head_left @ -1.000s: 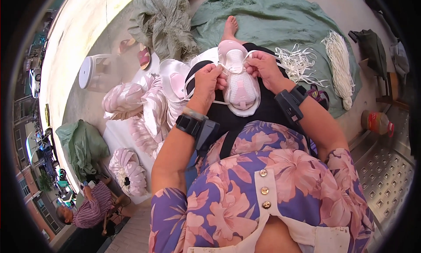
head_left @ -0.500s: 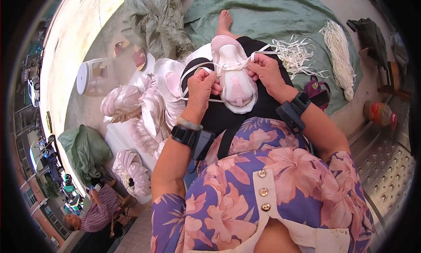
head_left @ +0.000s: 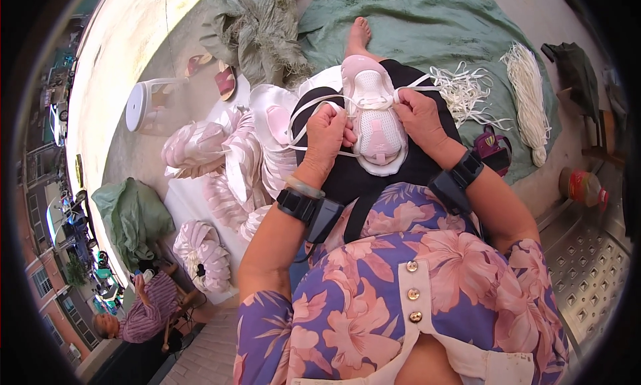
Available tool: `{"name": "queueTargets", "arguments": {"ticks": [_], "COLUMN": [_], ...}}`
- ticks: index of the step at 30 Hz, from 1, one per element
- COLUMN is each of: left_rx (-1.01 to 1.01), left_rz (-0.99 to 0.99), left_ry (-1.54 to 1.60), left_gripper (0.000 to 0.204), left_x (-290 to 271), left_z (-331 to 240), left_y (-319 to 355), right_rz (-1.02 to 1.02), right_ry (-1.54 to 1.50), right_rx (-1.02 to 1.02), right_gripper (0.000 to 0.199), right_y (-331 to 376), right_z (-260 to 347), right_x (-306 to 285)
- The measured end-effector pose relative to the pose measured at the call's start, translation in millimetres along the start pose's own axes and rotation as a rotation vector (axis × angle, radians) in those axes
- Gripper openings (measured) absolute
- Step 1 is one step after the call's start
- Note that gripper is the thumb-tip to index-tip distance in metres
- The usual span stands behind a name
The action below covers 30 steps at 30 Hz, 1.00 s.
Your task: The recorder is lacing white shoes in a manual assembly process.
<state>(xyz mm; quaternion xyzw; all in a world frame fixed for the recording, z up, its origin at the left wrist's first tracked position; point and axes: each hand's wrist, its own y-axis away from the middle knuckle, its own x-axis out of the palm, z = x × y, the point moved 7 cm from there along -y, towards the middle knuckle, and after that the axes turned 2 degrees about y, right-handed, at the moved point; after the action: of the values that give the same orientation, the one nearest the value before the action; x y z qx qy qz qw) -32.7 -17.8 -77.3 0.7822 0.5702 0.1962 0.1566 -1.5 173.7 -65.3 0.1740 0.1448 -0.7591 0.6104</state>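
A pink and white mesh shoe upper [head_left: 377, 128] lies lengthwise on my black-trousered lap. A white shoelace [head_left: 308, 108] crosses its middle, with loops and loose ends on both sides. On the upper's left edge, my left hand [head_left: 327, 134] is closed, thumb and fingers pinching the lace. My right hand [head_left: 422, 114] is closed at the right edge and grips the lace's other side, its tail running out to the right. The fingertips partly hide the lace where it passes through the upper.
Stacks of pink and white shoe uppers [head_left: 244, 158] lie to my left. Loose white laces [head_left: 464, 94] and a bundled hank [head_left: 527, 98] rest on a green sheet [head_left: 414, 18]. Nearby are a white stool [head_left: 157, 104], sandals [head_left: 226, 81], a purple bag [head_left: 492, 148], a bottle [head_left: 582, 186] and a seated person [head_left: 150, 311].
The whole scene has shifted slightly right in view as my head moved. Both hands keep their pinch on the lace; the lace and upper look nearly the same.
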Motion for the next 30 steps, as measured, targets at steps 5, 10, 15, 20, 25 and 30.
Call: {"name": "queueTargets", "arguments": {"ticks": [5,10,15,20,25,30], "left_rx": [0.116,0.222,0.247,0.447,0.602,0.463], "left_rz": [-0.052,-0.120,-0.135,-0.201,-0.212,-0.335], "left_ry": [-0.142,-0.205,-0.231,-0.515,-0.958,-0.730], "left_gripper": [0.018,0.019,0.016,0.017,0.014,0.019], "left_x": [5,4,7,4,28,4], "left_z": [0,-7,-8,-4,-35,-23], "left_y": [1,-5,-6,-17,0,-9], "right_rz": [-0.010,-0.003,0.116,0.110,0.179,0.032], "right_ry": [0.313,0.095,-0.039,-0.316,-0.392,-0.070], "right_rx": [-0.271,-0.208,0.043,0.168,0.176,-0.161], "right_gripper": [0.010,0.011,0.013,0.007,0.002,0.003], "right_y": [7,1,7,13,13,10], "right_z": [24,8,-11,-27,-23,15], "right_x": [6,3,1,-1,-4,-16]}}
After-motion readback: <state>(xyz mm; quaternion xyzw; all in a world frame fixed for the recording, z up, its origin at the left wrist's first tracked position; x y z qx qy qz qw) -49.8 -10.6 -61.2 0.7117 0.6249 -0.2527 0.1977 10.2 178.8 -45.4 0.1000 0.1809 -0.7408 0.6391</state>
